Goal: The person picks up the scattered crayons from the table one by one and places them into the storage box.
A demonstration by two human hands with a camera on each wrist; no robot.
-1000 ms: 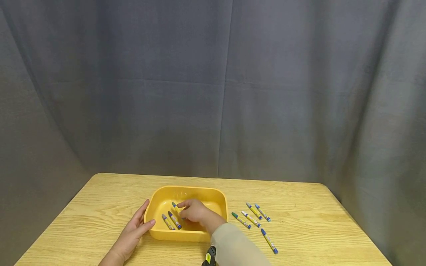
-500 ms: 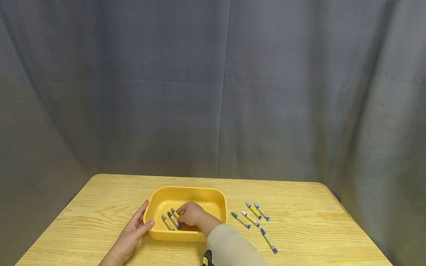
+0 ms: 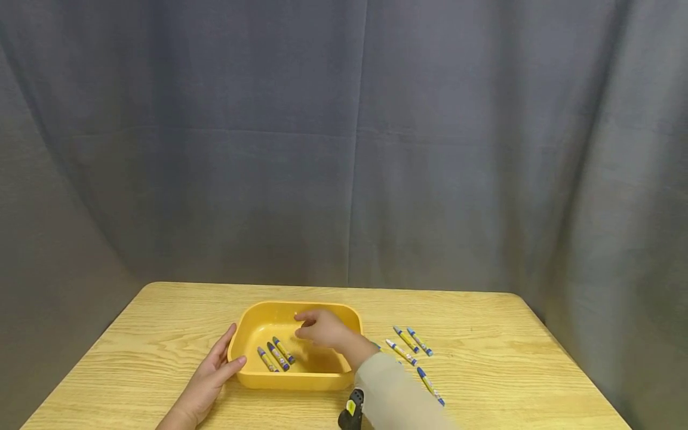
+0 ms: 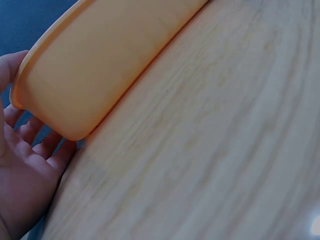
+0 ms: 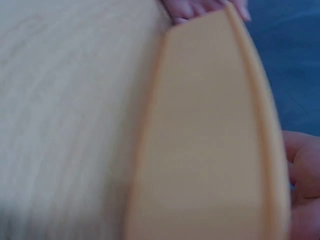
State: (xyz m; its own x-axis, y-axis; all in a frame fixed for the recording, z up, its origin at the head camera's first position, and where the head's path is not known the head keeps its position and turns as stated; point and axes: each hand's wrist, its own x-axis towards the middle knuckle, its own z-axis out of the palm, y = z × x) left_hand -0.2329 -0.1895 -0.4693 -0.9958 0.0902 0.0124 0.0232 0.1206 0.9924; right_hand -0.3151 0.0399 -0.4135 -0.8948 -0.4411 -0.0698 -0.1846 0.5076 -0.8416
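My left hand (image 3: 204, 382) holds the left end of a yellow plastic bin (image 3: 295, 381), thumb at the rim and fingers along the outer wall. In the left wrist view, the fingers of that hand (image 4: 25, 180) spread against the bin's end. Three oil pastels lie slanted side by side inside: a grey-tipped one (image 3: 267, 360), a dark one (image 3: 278, 356) and a green-tipped one (image 3: 284, 350). Over the bin's middle hovers my right hand (image 3: 325, 330), holding nothing, its index finger and thumb apart. The right wrist view is blurred; the bin's wall partly hides that hand (image 5: 306, 175).
Right of the bin, on the wooden table (image 3: 510, 358), lie several more pastels, among them a white one (image 3: 401, 352), a light blue one (image 3: 420, 341) and a blue one (image 3: 430, 386). My right forearm partly hides a green one. A grey curtain (image 3: 344, 149) hangs behind.
The right hand has set the green-tipped pastel down beside the other two, let go and lifted up and to the right. The left hand has stayed at the bin.
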